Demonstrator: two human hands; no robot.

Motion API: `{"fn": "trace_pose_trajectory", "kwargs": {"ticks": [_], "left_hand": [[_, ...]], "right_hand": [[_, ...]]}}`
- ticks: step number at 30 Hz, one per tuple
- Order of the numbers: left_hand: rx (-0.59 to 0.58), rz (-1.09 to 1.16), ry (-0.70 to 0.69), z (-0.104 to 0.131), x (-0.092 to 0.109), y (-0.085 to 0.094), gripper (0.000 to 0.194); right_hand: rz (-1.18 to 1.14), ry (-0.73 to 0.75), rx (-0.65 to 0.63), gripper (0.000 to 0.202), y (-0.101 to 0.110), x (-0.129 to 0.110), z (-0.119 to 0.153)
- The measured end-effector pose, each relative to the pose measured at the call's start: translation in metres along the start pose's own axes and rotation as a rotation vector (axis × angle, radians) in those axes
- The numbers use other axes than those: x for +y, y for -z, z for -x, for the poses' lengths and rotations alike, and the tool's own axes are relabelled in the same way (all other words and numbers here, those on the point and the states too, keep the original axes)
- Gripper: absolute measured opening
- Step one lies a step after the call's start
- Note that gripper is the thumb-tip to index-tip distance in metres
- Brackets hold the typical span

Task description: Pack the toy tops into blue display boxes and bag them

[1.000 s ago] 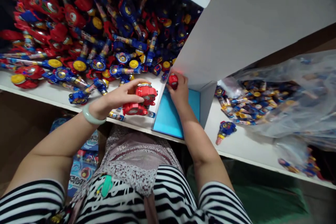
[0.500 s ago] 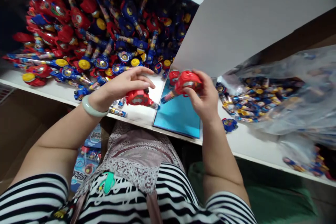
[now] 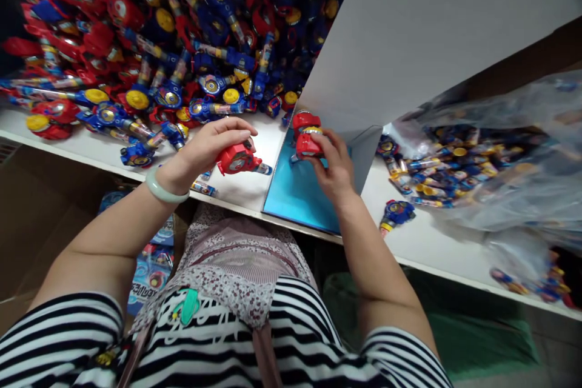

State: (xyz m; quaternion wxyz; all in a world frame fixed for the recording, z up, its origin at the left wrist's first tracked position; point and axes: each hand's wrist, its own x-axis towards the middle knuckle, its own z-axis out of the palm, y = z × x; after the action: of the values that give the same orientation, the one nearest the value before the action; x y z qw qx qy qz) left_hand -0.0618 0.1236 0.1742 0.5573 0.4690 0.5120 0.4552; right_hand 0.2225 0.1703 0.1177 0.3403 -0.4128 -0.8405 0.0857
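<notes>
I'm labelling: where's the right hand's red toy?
In the head view, the red toy is slightly right of centre, over the blue panel, beside another red toy.

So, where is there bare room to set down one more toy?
Bare: the near part of the blue panel, beside the right hand; also the white shelf between the lone blue toy and the plastic bag. Crowded: the shelf's left side, under the toy pile.

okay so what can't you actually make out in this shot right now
- Head view: the back part of the left-side red toy, covered by the left hand.
- Head view: one end of the right-side red toy, behind the right hand.
- Head view: many bagged toys, veiled by the cloudy plastic bag.
- Head view: the toy pile, cut off by the top edge.
</notes>
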Motion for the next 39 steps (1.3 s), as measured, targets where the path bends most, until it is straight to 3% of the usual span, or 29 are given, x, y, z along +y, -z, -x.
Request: {"fn": "trace_pose_trajectory", "kwargs": {"ticks": [8, 14, 21, 25, 28, 32, 35, 37, 39], "left_hand": [[-0.006, 0.057, 0.000, -0.003, 0.006, -0.005, 0.028], [-0.029, 0.015, 0.023, -0.005, 0.005, -0.006, 0.029], [-0.012, -0.040, 0.056, -0.006, 0.018, -0.011, 0.021], [-0.003, -0.059, 0.067, -0.005, 0.019, -0.008, 0.021], [-0.003, -0.049, 0.061, -0.007, 0.020, -0.012, 0.021], [-0.040, 0.005, 0.025, -0.012, 0.027, -0.040, 0.017], [-0.132, 0.063, -0.039, -0.017, 0.029, -0.052, 0.027], [-0.147, 0.028, -0.089, -0.026, 0.021, -0.037, 0.032], [-0.016, -0.050, -0.189, -0.040, 0.004, -0.001, 0.035]], "right_hand": [[-0.026, 0.024, 0.060, 0.044, -0.011, -0.003, 0.002], [0.002, 0.011, 0.089, 0.043, -0.010, 0.004, 0.001], [-0.029, 0.066, 0.011, 0.041, -0.020, -0.003, 0.001], [-0.019, -0.034, -0.106, 0.043, -0.033, 0.000, 0.001], [-0.010, -0.073, -0.188, 0.049, -0.019, -0.015, -0.007], [-0.081, 0.058, -0.182, 0.067, 0.016, -0.060, -0.019], [-0.259, 0.120, -0.168, 0.068, 0.020, -0.076, -0.013], [-0.366, 0.074, -0.052, 0.068, 0.009, -0.066, 0.000], [-0.437, -0.001, 0.102, 0.072, -0.009, -0.048, 0.016]]}}
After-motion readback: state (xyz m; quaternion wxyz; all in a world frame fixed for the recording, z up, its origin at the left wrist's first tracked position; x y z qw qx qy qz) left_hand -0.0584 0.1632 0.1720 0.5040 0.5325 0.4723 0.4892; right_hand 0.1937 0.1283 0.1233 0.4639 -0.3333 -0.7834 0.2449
